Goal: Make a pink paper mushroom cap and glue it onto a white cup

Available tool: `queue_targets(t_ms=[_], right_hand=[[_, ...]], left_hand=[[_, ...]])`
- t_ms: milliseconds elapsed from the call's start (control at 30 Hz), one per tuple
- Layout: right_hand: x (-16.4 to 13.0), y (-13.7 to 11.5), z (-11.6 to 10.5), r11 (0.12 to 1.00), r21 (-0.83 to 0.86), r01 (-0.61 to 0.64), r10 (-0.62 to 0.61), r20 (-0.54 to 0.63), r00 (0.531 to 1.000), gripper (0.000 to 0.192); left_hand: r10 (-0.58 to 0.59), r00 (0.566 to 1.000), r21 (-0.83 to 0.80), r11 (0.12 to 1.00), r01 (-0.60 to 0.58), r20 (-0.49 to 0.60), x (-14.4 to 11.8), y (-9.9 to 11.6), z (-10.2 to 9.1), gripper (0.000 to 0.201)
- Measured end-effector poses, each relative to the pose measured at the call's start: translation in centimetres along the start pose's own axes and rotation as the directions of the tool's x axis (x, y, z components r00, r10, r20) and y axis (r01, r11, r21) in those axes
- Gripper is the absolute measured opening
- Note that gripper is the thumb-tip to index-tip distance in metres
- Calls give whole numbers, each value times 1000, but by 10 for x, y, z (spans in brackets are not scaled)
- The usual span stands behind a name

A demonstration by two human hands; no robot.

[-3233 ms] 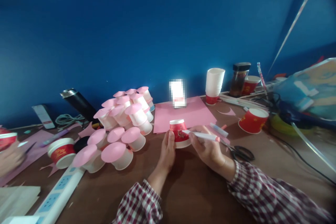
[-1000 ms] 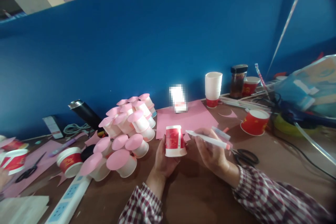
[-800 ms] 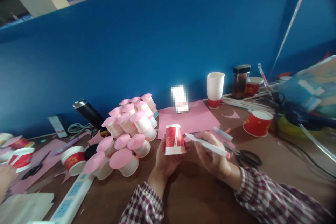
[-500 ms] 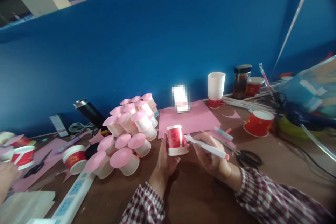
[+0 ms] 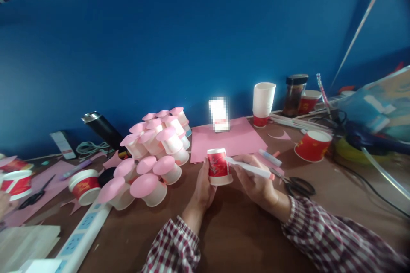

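Observation:
My left hand (image 5: 204, 188) grips a small red and white paper cup (image 5: 218, 166), held upside down just above the brown table (image 5: 237, 234). My right hand (image 5: 254, 183) holds a white marker pen (image 5: 248, 168) with its tip touching the cup's right side. A pink paper sheet (image 5: 224, 140) lies flat just behind the cup. To the left sits a pile of several white cups with pink paper discs (image 5: 153, 153) on their bases.
Black scissors (image 5: 296, 186) lie right of my right hand, beside a glue stick (image 5: 270, 157). A red cup (image 5: 312, 145), a white cup stack (image 5: 263, 101) and a dark jar (image 5: 294, 95) stand behind. A power strip (image 5: 80, 239) runs at the lower left. Another person's hand (image 5: 3, 204) shows at the far left edge.
I have lowered the cup from its raised position back toward the table, and the marker tip has come against its side. The camera view tipped slightly downward.

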State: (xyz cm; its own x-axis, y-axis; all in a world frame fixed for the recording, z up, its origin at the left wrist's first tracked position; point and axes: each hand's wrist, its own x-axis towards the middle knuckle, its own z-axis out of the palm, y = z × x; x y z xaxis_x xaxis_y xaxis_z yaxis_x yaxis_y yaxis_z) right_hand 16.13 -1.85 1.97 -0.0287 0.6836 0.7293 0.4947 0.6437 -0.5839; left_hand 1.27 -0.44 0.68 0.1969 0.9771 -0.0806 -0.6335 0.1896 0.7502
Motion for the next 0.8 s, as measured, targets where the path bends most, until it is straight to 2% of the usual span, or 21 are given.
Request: queue_targets(t_ms=[800], right_hand=[[0,0,3,999,-42,-33,32,-35,999,9]], left_hand=[[57,998,54,997,-57,5,0,-4,2,42]])
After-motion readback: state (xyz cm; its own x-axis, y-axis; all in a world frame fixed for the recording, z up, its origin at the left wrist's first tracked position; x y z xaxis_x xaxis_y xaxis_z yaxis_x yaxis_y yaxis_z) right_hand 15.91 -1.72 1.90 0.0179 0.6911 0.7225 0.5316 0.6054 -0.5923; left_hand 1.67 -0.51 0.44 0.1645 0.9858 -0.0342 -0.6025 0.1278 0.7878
